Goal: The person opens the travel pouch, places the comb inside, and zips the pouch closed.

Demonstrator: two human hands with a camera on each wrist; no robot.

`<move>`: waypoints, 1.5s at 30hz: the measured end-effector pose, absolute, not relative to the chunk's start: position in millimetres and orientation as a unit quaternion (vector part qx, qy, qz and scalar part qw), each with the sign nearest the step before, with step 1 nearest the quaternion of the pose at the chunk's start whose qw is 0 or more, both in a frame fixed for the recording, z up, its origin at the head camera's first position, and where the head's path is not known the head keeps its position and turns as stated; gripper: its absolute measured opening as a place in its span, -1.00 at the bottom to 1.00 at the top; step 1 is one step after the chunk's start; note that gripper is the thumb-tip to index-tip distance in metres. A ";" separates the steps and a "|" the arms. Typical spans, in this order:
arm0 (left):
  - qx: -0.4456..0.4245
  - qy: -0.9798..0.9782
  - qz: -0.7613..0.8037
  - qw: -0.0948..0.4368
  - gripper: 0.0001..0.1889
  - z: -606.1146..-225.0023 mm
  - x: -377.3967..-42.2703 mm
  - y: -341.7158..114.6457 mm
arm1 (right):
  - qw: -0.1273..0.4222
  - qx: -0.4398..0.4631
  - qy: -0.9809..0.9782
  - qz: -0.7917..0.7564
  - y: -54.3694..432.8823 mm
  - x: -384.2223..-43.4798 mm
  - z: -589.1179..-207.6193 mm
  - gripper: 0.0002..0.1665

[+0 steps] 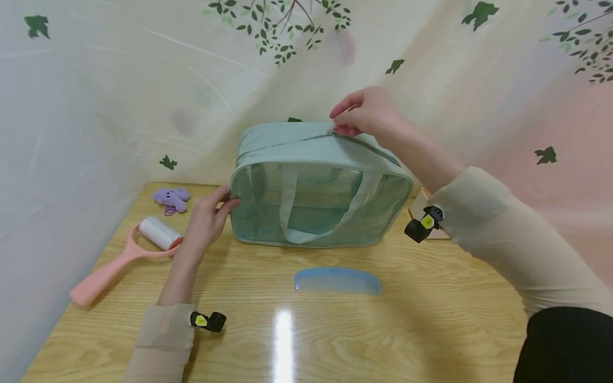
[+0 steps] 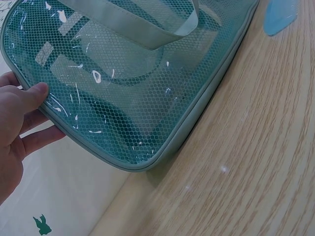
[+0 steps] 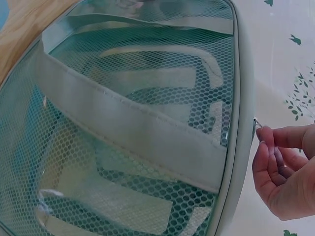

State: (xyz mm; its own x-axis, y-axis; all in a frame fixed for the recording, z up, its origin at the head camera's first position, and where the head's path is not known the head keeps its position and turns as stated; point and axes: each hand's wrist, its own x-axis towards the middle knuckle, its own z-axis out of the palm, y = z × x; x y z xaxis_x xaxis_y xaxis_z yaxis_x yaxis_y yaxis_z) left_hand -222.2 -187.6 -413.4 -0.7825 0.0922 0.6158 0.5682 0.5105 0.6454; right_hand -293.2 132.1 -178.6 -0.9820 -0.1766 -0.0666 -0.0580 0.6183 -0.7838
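A mint-green toiletry bag [image 1: 323,213] with a clear mesh front stands upright on the table. Its strap handle [image 1: 288,207] hangs down over the front. My left hand [image 1: 207,221] grips the bag's left edge, thumb [image 2: 38,93] on the clear front and fingers behind the piping. At the top, my right hand [image 1: 366,114] pinches the zipper pull [image 3: 257,123] between thumb and fingertips, near the middle of the zipper. To the right of this hand a dark gap runs along the zipper [image 1: 371,146]; on the left it is a thin line.
In front of the bag lies a blue comb [image 1: 337,280]. To the left are a pink-handled lint roller [image 1: 107,274] with a white roll [image 1: 160,233] and a small purple plush toy [image 1: 171,199]. A pale box-like thing [image 1: 421,202] sits partly behind my right sleeve. A leaf-patterned cloth hangs behind.
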 end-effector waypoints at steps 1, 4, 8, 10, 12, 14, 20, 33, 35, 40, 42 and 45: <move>-0.200 -0.828 -0.453 0.263 -0.89 -413.4 -221.9 -188.3 | 0.069 -0.067 0.897 -0.432 129.6 -293.6 -178.5 -0.73; -0.198 -0.829 -0.451 0.264 -0.90 -413.1 -221.4 -190.1 | 0.071 -0.071 0.894 -0.436 122.1 -295.3 -178.6 -0.77; -0.196 -0.833 -0.447 0.262 -0.90 -412.6 -221.5 -190.5 | 0.073 -0.074 0.892 -0.439 113.0 -296.0 -179.4 -0.82; -0.195 -0.834 -0.445 0.260 -0.90 -412.2 -221.5 -190.1 | 0.074 -0.078 0.889 -0.444 108.5 -295.9 -180.0 -0.84; -0.193 -0.835 -0.446 0.257 -0.90 -411.7 -221.6 -189.5 | 0.076 -0.082 0.885 -0.451 103.7 -295.9 -180.6 -0.87; -0.191 -0.836 -0.446 0.255 -0.90 -411.3 -221.4 -189.1 | 0.077 -0.086 0.882 -0.457 98.7 -296.0 -181.3 -0.89; -0.190 -0.838 -0.443 0.256 -0.90 -410.2 -222.1 -188.6 | 0.074 -0.096 0.882 -0.456 86.0 -295.9 -182.9 -0.89; -0.193 -0.836 -0.442 0.262 -0.92 -411.6 -222.6 -188.8 | 0.058 -0.136 0.884 -0.444 61.4 -297.0 -188.5 -0.83; -0.191 -0.838 -0.440 0.261 -0.93 -411.8 -222.5 -188.8 | 0.056 -0.139 0.884 -0.444 58.1 -297.2 -189.4 -0.81; -0.189 -0.839 -0.441 0.257 -0.92 -411.7 -222.3 -188.8 | 0.058 -0.139 0.882 -0.446 49.1 -297.7 -190.9 -0.78; -0.189 -0.839 -0.441 0.257 -0.92 -411.7 -222.4 -188.9 | 0.058 -0.142 0.882 -0.445 45.8 -297.9 -191.1 -0.78; -0.191 -0.838 -0.441 0.259 -0.92 -411.8 -222.7 -188.8 | 0.056 -0.147 0.883 -0.442 41.8 -298.0 -191.6 -0.77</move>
